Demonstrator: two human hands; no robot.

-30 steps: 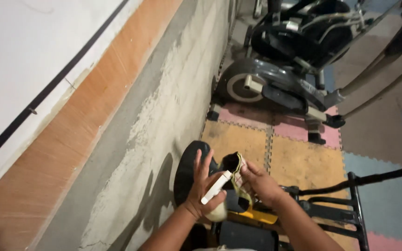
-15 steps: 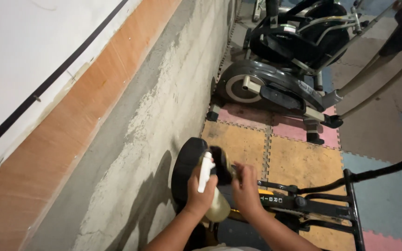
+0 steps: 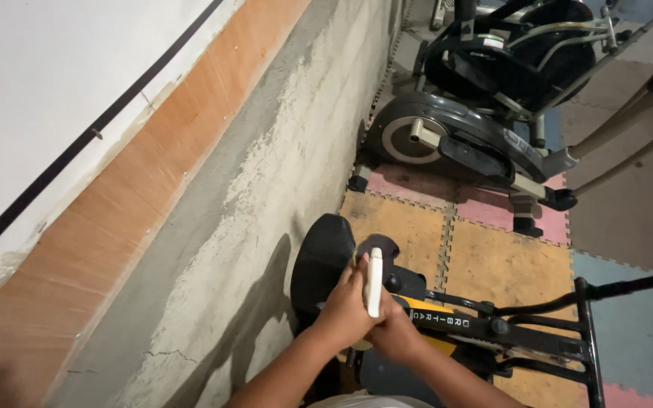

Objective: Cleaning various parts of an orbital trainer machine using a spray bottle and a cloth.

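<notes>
My left hand (image 3: pixel 344 311) is closed around a spray bottle (image 3: pixel 374 283) with a white trigger head that points upward. Pressed against it from the right and partly hidden behind it is my right hand (image 3: pixel 400 338), whose fingers I cannot make out. Just above both hands shows a dark cloth (image 3: pixel 378 245) with a yellowish edge; which hand grips it is unclear. Both hands hover over a black and yellow exercise machine (image 3: pixel 455 325), beside its black rounded housing (image 3: pixel 323 264).
A rough concrete wall (image 3: pixel 266 189) with an orange band runs along the left. A grey and black elliptical trainer (image 3: pixel 455 143) stands farther back by the wall. Coloured interlocking foam mats (image 3: pixel 493 257) cover the floor. A black metal frame (image 3: pixel 587 332) rises at the right.
My hands have come together over the machine. The spray bottle has turned upright, and the cloth that was spread between the hands is now bunched above them. The view has shifted slightly.
</notes>
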